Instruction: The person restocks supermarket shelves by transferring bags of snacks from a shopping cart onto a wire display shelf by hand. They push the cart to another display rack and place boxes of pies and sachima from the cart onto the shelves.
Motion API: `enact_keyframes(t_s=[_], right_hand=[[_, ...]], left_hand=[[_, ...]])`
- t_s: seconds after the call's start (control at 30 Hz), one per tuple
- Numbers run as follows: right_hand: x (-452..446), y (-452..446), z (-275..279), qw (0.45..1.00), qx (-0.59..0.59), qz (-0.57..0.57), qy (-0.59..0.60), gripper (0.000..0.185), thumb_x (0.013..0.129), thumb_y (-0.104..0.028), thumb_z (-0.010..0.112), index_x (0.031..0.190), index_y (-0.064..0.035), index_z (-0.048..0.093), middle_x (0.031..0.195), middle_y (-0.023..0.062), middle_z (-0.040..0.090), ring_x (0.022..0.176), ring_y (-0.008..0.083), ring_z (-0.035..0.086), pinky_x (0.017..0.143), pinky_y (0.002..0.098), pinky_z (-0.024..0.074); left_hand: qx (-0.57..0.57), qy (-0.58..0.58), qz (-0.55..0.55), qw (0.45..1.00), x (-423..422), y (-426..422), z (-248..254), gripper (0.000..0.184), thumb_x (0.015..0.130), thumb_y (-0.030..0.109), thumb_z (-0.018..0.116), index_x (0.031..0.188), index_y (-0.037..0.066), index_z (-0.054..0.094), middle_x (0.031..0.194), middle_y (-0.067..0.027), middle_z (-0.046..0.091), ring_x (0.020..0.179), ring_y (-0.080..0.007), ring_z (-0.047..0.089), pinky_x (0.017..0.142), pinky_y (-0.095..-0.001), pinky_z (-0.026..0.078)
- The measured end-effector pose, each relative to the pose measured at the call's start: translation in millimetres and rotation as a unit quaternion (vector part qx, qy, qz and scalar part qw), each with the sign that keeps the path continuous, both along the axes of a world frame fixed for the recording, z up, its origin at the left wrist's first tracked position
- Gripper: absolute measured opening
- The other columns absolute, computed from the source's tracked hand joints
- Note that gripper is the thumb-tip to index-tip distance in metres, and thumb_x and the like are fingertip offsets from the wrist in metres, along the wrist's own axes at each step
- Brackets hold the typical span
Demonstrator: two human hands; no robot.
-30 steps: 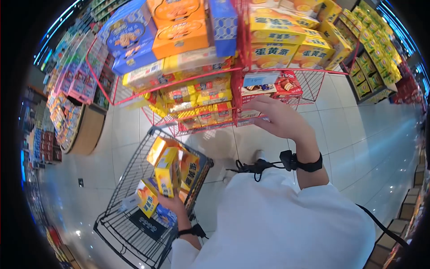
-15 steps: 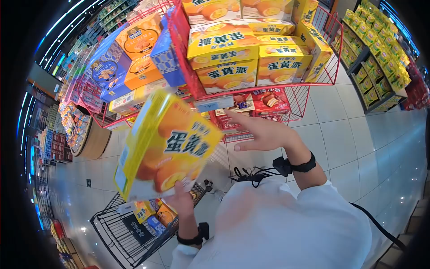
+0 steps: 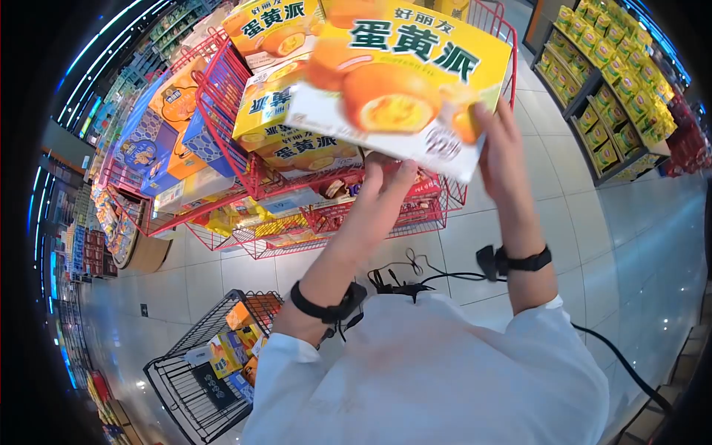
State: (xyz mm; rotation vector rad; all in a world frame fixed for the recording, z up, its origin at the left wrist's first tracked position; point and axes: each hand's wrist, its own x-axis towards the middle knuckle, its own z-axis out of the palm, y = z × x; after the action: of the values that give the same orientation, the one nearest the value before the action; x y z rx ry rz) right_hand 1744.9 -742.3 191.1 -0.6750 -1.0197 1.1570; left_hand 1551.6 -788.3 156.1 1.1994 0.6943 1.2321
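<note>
Both my hands hold a large yellow egg yolk pie box (image 3: 404, 85), tilted, over the red wire display basket (image 3: 248, 185). My left hand (image 3: 386, 182) supports its lower edge from beneath, the fingers partly hidden under it. At the box's right end, my right hand (image 3: 500, 144) grips the side. Behind and below it, matching yellow boxes (image 3: 274, 30) are stacked in the basket, some covered by the held box.
Blue and orange sachima boxes (image 3: 167, 111) fill the basket section on the left. A black shopping cart (image 3: 200, 371) with several packages stands at lower left. Shelves of yellow-green packets (image 3: 608, 81) rise at right. A black cable (image 3: 615, 356) runs beside my white shirt.
The yellow box has moved up and right from low on my left to above the stacked boxes. My right hand, empty before, now grips it too. The view has shifted.
</note>
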Motion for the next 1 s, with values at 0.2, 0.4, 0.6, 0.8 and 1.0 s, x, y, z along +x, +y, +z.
enact_keyframes(t_s=[0.2, 0.4, 0.6, 0.8, 1.0], right_hand=[[45.5, 84.3, 50.3, 0.971, -0.094, -0.053, -0.212, 0.047, 0.098, -0.028, 0.057, 0.14, -0.0071, 0.052, 0.113, 0.0053, 0.067, 0.088, 0.0092, 0.068, 0.066, 0.0241, 0.0573], [35.6, 150.2, 65.4, 0.925, -0.131, -0.011, -0.356, 0.047, 0.098, -0.036, 0.056, 0.133, -0.005, 0.056, 0.104, 0.007, 0.069, 0.084, 0.0113, 0.069, 0.067, 0.0268, 0.0562], [24.7, 186.3, 47.2, 0.935, -0.124, 0.015, -0.331, 0.046, 0.101, -0.03, 0.051, 0.125, 0.0096, 0.055, 0.109, 0.012, 0.069, 0.086, 0.0153, 0.07, 0.071, 0.028, 0.0561], [35.7, 210.4, 53.6, 0.703, -0.024, -0.063, -0.708, 0.045, 0.095, -0.03, 0.059, 0.131, -0.0034, 0.057, 0.091, 0.0181, 0.071, 0.08, 0.025, 0.07, 0.075, 0.0369, 0.0532], [18.0, 162.2, 65.5, 0.623, 0.157, 0.095, -0.76, 0.076, 0.082, -0.021, 0.074, 0.151, -0.0192, 0.04, 0.133, 0.0241, 0.057, 0.125, 0.0353, 0.055, 0.101, 0.0428, 0.047]], left_hand=[[0.062, 0.187, 0.217, 0.956, -19.3, 54.8, -2.8, 0.077, 0.097, 0.023, 0.063, 0.148, -0.004, 0.011, 0.146, -0.0272, 0.025, 0.135, -0.0306, 0.037, 0.106, -0.0387, 0.039], [0.236, 0.408, 0.338, 0.815, -32.0, 91.6, -17.3, 0.086, 0.084, 0.019, 0.074, 0.153, 0.009, 0.024, 0.151, -0.024, 0.02, 0.139, -0.0435, 0.024, 0.114, -0.0501, 0.024], [0.253, 0.527, 0.361, 0.726, -29.1, 94.2, -25.7, 0.069, 0.085, 0.019, 0.074, 0.146, 0.021, 0.043, 0.155, -0.0186, 0.02, 0.138, -0.0447, 0.026, 0.112, -0.0556, 0.021], [0.315, 0.587, 0.387, 0.637, -41.2, 117.6, -16.4, 0.054, 0.085, 0.02, 0.073, 0.136, 0.019, 0.055, 0.148, -0.0112, 0.039, 0.137, -0.0346, 0.031, 0.11, -0.0516, 0.019], [0.308, 0.604, 0.388, 0.625, -52.1, 124.4, -12.4, 0.048, 0.086, 0.021, 0.072, 0.132, 0.019, 0.059, 0.138, -0.0025, 0.051, 0.13, -0.0257, 0.042, 0.109, -0.052, 0.02]])
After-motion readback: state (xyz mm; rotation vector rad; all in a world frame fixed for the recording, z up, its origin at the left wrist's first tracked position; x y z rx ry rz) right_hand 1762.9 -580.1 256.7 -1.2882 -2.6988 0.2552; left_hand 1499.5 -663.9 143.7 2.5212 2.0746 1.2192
